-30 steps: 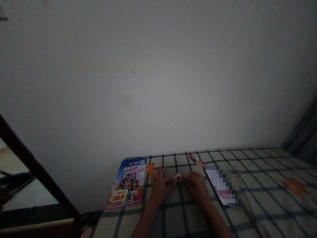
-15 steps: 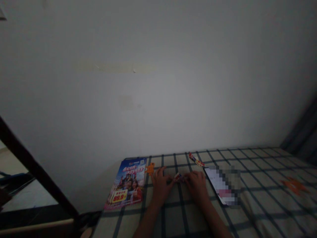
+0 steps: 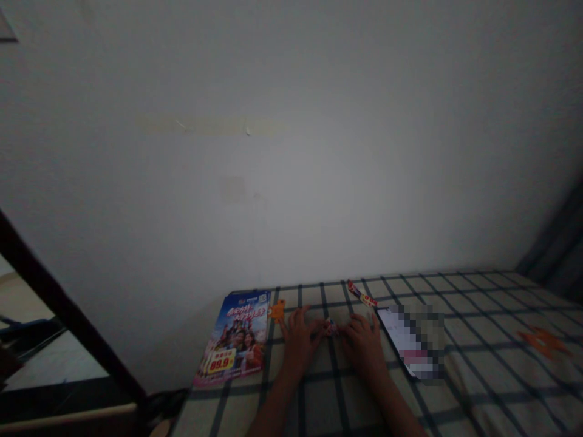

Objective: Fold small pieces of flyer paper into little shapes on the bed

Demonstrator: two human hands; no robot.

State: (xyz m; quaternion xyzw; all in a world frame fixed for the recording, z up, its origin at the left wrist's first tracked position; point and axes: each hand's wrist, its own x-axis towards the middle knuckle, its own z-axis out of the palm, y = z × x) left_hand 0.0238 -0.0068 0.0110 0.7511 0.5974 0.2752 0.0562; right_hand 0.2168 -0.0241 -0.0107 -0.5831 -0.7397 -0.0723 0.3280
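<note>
A small piece of folded paper (image 3: 331, 328) with red, white and dark print is between my hands, just above or on the checked cloth. My left hand (image 3: 300, 337) pinches its left end between thumb and finger, the other fingers spread forward. My right hand (image 3: 363, 340) holds the right end in the same way. The exact folds are too small and dim to make out. An orange cut-out shape (image 3: 277, 311) lies just beyond my left fingers. Past my right hand lies a folded printed strip (image 3: 362, 294).
Printed leaflets (image 3: 237, 340) lie to the left. A phone (image 3: 401, 340), partly blurred out, lies right of my right hand. Farther right is another orange piece (image 3: 543, 342). The checked cloth (image 3: 483, 340) meets a pale wall (image 3: 319, 152). A dark pole (image 3: 68, 309) slants at the left.
The paper between my fingers has turned and now looks more compact. Both hands stay nearly in place, with small finger shifts. The view has shifted slightly.
</note>
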